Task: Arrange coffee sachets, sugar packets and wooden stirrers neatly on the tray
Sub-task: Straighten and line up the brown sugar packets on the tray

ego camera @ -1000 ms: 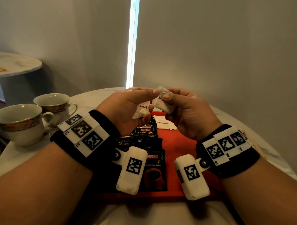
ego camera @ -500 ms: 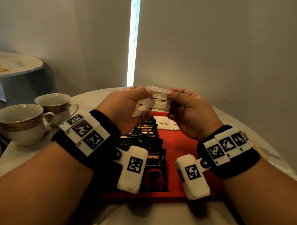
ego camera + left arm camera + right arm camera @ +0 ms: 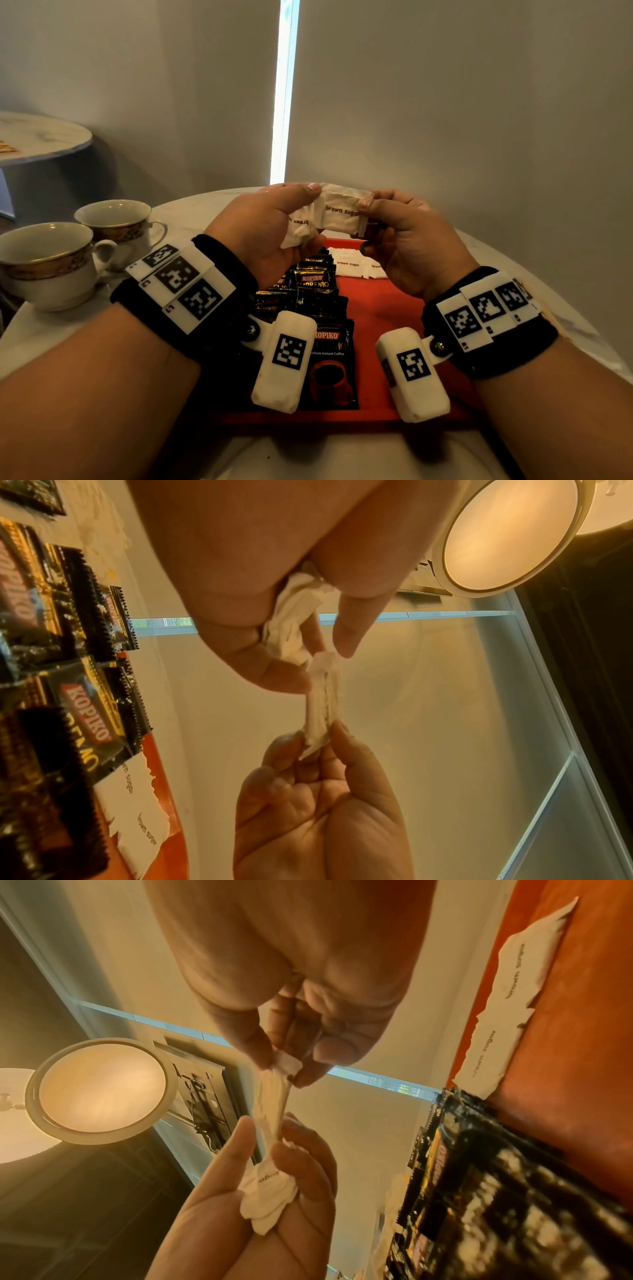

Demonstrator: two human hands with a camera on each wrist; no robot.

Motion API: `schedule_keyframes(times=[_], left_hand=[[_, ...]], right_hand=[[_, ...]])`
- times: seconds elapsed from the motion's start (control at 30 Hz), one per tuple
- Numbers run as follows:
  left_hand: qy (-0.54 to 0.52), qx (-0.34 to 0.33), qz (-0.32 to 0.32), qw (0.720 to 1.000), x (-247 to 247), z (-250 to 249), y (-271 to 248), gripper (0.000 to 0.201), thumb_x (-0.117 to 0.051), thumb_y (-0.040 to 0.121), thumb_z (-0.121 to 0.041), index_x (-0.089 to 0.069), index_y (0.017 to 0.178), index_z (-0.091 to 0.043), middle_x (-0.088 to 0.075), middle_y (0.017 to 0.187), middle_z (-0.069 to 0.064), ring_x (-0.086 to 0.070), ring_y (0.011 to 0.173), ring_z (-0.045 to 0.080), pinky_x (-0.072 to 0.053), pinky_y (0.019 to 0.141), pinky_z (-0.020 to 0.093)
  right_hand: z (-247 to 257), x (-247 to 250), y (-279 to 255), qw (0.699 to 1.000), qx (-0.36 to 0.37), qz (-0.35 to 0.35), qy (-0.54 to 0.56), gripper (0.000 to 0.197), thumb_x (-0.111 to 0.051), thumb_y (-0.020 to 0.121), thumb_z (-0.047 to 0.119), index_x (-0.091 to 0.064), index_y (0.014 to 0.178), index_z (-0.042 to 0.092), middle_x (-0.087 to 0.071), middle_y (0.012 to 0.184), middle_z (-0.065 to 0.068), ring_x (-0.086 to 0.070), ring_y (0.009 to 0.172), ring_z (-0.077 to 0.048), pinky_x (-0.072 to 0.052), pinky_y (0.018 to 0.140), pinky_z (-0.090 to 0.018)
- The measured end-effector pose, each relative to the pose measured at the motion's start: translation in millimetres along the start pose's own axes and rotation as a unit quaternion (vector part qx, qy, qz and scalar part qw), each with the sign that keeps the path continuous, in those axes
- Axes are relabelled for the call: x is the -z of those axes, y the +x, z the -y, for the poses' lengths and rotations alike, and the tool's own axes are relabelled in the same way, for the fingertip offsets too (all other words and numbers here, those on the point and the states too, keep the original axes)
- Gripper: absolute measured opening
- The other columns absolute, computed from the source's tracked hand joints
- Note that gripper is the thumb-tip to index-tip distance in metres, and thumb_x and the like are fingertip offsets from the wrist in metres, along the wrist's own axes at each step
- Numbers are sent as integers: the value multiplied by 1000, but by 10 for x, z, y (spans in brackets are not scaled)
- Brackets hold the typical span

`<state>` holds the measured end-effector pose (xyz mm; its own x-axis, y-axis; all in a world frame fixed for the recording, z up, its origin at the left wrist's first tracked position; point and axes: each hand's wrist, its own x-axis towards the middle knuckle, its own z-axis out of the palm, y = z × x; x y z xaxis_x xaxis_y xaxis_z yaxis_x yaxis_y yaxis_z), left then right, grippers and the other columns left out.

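Both your hands are raised above the far end of the red tray (image 3: 380, 308), wrists bent inward, palms facing each other. Your left hand (image 3: 270, 226) has thumb on top pinching one end of a white brown sugar packet (image 3: 339, 214); its lower fingers curl round a bunch of further sugar packets (image 3: 298, 233) against the palm. Your right hand (image 3: 407, 240) pinches the packet's other end between thumb and forefinger, remaining fingers loosely curled beneath. The packet is stretched level between the two hands, clear of the tray. Below: black coffee sachets (image 3: 315, 301) overlapping in a row along the tray's left part; two sugar packets on the tray (image 3: 352, 265) at the far edge. Two teacups (image 3: 51, 260) to your left on the table.
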<state>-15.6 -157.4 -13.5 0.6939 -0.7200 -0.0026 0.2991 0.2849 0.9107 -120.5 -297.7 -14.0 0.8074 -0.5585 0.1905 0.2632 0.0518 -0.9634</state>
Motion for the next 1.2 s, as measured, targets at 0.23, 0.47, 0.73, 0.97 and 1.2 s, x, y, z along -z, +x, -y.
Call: schedule_keyframes(times=[0.23, 0.47, 0.73, 0.97, 1.2], left_hand=[[-27, -6, -21, 999, 7, -21, 16, 10, -60, 98, -15, -68, 104, -13, -62, 97, 7, -64, 75, 19, -53, 52, 25], [-30, -8, -26, 999, 14, -26, 35, 12, -59, 99, -14, -68, 106, -12, -62, 98, 8, -63, 75, 18, -53, 52, 26], [-36, -4, -21, 999, 24, -30, 50, 12, -57, 99, -13, -68, 103, -14, -61, 100, 9, -63, 75, 19, -53, 52, 26], [-38, -5, -22, 999, 19, -21, 56, 12, -57, 99, -12, -69, 101, -13, -61, 99, 9, -63, 76, 19, -53, 52, 26], [-38, -3, -24, 999, 18, -32, 49, 13, -56, 99, -12, -68, 103, -13, -61, 101, 10, -62, 77, 19, -53, 52, 26]], right_hand=[[-28, 329, 181, 991, -33, -127, -11, 5, -57, 100, 13, -58, 104, 14, -77, 96, -13, -67, 61, -17, -35, 47, -24], [-328, 548, 360, 974, -149, -145, -88, 6, -56, 100, 7, -57, 98, 13, -72, 91, -13, -61, 45, -13, -32, 33, -18], [-441, 558, 340, 962, -219, -104, -121, 17, -50, 99, -2, -52, 96, 15, -74, 74, -10, -62, 45, -12, -34, 34, -19], [-449, 536, 324, 956, -226, -65, -173, 19, -48, 100, -5, -60, 102, 10, -74, 89, -13, -66, 49, -10, -42, 37, -18], [-422, 532, 303, 955, -228, -63, -178, 23, -48, 98, -11, -61, 102, 8, -74, 97, -20, -69, 57, -17, -52, 43, -21]])
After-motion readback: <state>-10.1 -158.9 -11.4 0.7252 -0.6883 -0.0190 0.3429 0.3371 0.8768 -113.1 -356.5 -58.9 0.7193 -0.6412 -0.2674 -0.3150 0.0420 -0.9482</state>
